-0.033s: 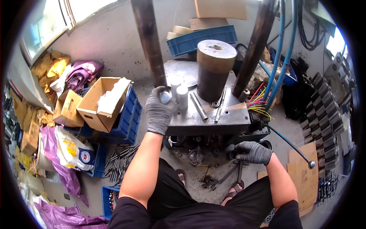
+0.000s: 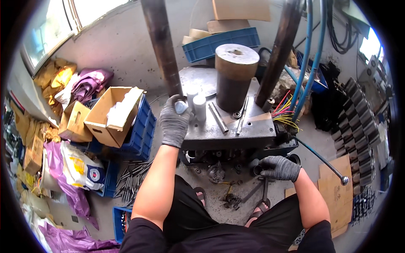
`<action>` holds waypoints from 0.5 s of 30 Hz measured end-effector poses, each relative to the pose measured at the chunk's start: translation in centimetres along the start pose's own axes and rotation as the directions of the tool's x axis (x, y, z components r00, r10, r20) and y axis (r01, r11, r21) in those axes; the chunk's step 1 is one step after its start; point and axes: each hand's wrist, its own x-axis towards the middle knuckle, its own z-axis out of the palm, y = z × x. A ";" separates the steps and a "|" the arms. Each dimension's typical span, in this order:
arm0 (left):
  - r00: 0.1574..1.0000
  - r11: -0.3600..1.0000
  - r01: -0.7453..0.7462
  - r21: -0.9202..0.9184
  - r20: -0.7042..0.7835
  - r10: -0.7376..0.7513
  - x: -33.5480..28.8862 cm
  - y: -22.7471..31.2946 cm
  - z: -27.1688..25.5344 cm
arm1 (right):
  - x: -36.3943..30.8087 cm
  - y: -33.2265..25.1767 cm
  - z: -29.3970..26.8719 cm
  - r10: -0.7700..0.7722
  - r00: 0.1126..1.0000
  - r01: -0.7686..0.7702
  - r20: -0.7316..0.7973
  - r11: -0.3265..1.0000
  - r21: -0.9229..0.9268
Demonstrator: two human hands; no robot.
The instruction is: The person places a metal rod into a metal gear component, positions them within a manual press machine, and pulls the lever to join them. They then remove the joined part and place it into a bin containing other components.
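Observation:
My left hand (image 2: 172, 122), in a grey knit glove, is closed around a pale, round-ended cylinder (image 2: 182, 107) at the left edge of a steel press table (image 2: 257, 130). Right beside it two similar pale cylinders (image 2: 200, 110) stand upright. Two metal rods (image 2: 218, 118) lie farther right on the table, with a small ring (image 2: 236, 114) between them. Below the table's front edge, my right hand (image 2: 280, 168), also gloved, has its fingers curled at a dark round metal sleeve (image 2: 255, 168). The fingertips are partly hidden. A bar-like metal handle (image 2: 265, 190) stands just under that hand.
A thick steel ram cylinder (image 2: 236, 80) rises from the table between two dark columns (image 2: 162, 46). Blue hoses (image 2: 313, 76) and a ball-ended lever (image 2: 325, 162) are at right. Cartons (image 2: 110, 126), blue crates (image 2: 145, 126) and a heap of rods (image 2: 130, 177) lie left.
The view has shifted very slightly. Both hands keep their places and their hold.

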 end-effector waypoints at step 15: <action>0.987 0.927 0.144 -0.347 -0.013 -0.158 -1.2 -7.2 -6.2 | -4.5 1.7 -0.7 0.131 0.981 -0.125 -0.142 0.991 0.048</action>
